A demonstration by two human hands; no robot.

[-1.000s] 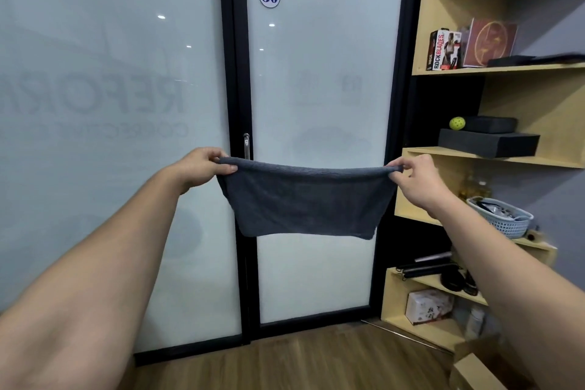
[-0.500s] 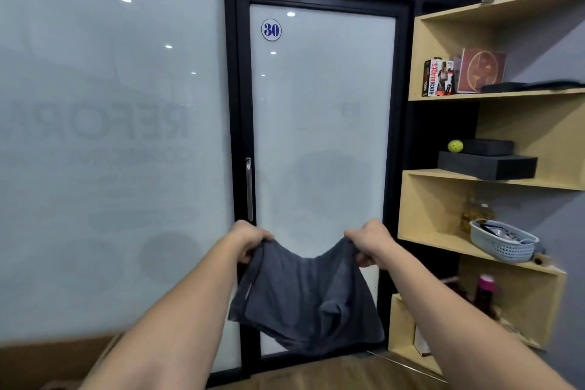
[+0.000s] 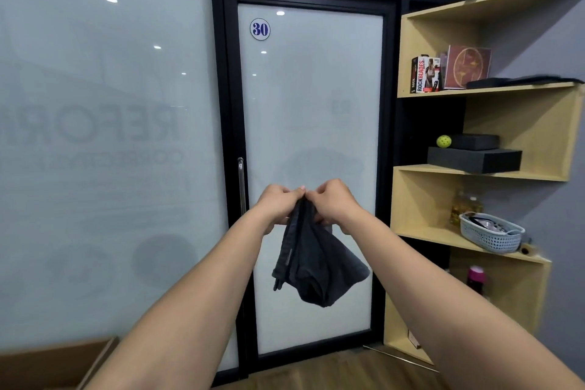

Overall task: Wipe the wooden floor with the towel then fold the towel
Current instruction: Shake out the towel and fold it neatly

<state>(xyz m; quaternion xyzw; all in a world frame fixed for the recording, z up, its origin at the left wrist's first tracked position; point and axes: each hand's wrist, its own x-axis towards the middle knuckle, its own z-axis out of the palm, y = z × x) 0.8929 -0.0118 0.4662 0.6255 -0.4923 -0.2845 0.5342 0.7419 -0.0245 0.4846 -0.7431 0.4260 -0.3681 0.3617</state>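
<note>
Two hands: the left hand (image 3: pixel 274 203) and the right hand (image 3: pixel 330 203) are raised side by side in front of the door, knuckles nearly touching.
Grip, left: fingers curled, pinching the top corner of the towel (image 3: pixel 313 266) from its side.
Grip, right: fingers curled, pinching the matching top corner, so both corners meet at one point.
Towel: dark grey, held in the air and hanging below the hands, doubled over, with a loose pouch at the bottom and a hemmed edge running down its left side.
Step in hand: by my reading, a fold in half, with the corners just brought together.
Doing it well: line the two pinched corners up exactly, pass both to one hand, then run the free hand down the hanging edges so the pouch flattens and the hems match before the next fold.
Risk: the lower layers look uneven, so a quick second fold would likely lock in a crooked edge.
Floor (image 3: pixel 332 372): a strip of wood shows at the bottom, below the door.
Door (image 3: pixel 310 136): frosted glass in a black frame, straight behind the towel.
Shelves (image 3: pixel 443 236): wooden, to the right of the door, carrying boxes and a basket.
</note>
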